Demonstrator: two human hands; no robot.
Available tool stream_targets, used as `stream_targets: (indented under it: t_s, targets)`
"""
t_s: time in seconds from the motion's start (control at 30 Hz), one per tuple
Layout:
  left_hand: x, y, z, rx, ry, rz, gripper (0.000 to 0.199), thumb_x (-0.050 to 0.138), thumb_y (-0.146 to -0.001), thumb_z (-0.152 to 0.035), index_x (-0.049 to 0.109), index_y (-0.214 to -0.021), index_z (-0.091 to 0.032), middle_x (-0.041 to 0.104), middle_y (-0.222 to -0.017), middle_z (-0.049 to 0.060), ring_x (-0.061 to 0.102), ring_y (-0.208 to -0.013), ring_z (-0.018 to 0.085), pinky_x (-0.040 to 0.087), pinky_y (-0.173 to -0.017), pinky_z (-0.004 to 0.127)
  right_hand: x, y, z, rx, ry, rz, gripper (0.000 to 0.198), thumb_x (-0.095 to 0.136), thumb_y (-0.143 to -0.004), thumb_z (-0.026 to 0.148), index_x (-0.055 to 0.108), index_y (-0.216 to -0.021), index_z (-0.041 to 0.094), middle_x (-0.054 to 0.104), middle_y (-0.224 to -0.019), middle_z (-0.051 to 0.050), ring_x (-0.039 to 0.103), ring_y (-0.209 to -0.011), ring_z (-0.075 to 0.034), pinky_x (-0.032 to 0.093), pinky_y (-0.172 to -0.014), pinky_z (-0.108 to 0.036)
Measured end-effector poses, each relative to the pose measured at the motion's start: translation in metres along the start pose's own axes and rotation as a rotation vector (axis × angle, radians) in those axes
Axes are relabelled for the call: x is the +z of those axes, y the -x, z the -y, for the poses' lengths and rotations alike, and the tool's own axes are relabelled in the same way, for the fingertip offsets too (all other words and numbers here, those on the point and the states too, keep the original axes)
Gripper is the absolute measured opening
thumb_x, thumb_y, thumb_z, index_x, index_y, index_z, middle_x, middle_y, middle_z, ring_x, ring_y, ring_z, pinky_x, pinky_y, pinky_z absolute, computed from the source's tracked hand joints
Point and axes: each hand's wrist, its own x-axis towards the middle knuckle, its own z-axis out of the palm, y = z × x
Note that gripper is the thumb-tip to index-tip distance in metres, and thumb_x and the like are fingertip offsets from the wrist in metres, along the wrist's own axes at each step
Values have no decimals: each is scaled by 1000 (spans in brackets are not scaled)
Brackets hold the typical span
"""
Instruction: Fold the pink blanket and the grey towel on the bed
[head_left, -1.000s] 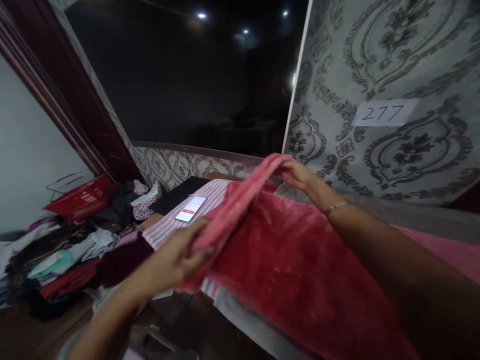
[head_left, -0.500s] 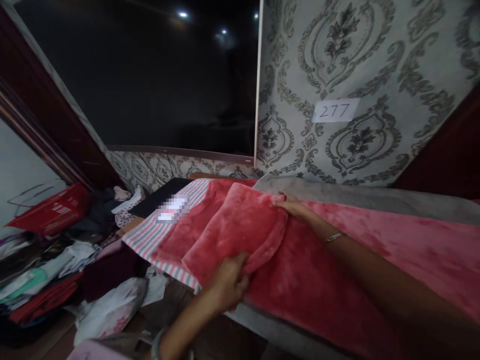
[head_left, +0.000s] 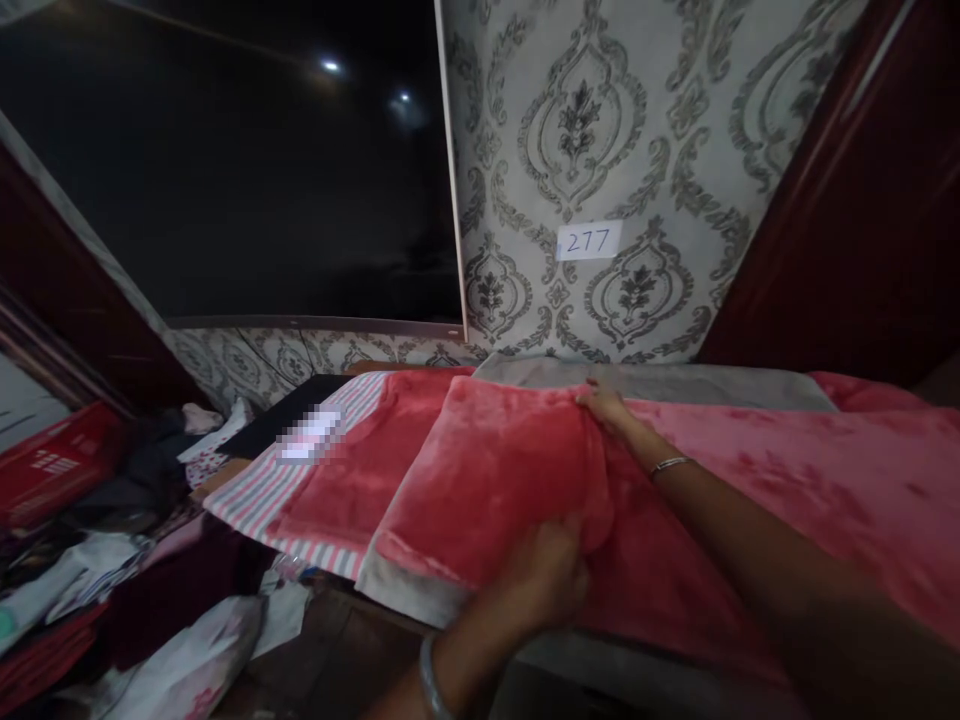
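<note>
Damask-papered wall behind, left hand (head_left: 551,580) gripping red fleece blanket (head_left: 495,470) fold, right hand (head_left: 607,405) pinching far corner; could slump off bed edge (head_left: 600,660).

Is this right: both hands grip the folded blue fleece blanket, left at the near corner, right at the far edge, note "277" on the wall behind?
Not quite. The head view shows the blanket is red-pink, not blue. The rest holds: left hand at the near corner, right hand at the far edge, the "277" note on the patterned wall behind.
</note>
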Motion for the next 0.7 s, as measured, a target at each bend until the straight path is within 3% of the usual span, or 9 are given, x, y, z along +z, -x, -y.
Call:
stream_targets:
  t_s: [0.07, 0.17, 0.33, 0.47, 0.6, 0.7]
  targets:
    - [12, 0, 4, 5, -7, 8, 58, 50, -78, -9, 61, -134, -21, 72, -114, 9, 66, -104, 25, 52, -97, 37, -3, 11, -20, 53, 16, -4, 62, 66, -64, 18, 62, -126, 13, 71, -110, -14, 68, -93, -27, 56, -86, -41]
    - [13, 5, 3, -29, -43, -14, 64, 49, -81, -11, 53, -144, -19, 69, -126, 12, 64, -112, 28, 50, -102, 41, 3, 17, -30, 44, -4, 4, 66, 67, -66, 20, 59, -132, 18, 70, -115, -12, 67, -93, -23, 57, -83, -34]
    - [7, -1, -20, -35, -87, -100, 67, 48, -80, -10, 51, -146, -19, 64, -133, 15, 63, -116, 30, 49, -102, 45, 7, -1, -5, -7, -63, 15, 70, 61, -69, 16, 54, -139, 20, 70, -110, -5, 66, -86, -17, 57, -76, -27]
    - [25, -11, -29, -19, -111, -105, 66, 50, -83, -14, 47, -148, -20, 66, -128, 16, 66, -107, 30, 52, -95, 45, -5, -5, 1, 75, -52, -17, 77, 62, -70, 16, 48, -146, 17, 70, -108, -8, 64, -81, -16, 55, -68, -25]
    - [30, 3, -19, 104, -23, 0, 55, 59, -87, -25, 54, -142, -20, 70, -122, 12, 67, -107, 27, 54, -93, 40, -20, 22, -14, 171, -38, 53, 78, 68, -73, 20, 45, -148, 17, 70, -108, -12, 65, -75, -17, 54, -58, -25]
    - [5, 29, -2, 209, 47, -159, 37, 53, -93, -28, 64, -128, -20, 71, -120, 10, 67, -108, 22, 53, -95, 35, -33, 56, -21, 203, -106, 123, 80, 69, -78, 24, 39, -153, 21, 71, -109, -11, 67, -74, -18, 56, -57, -26]
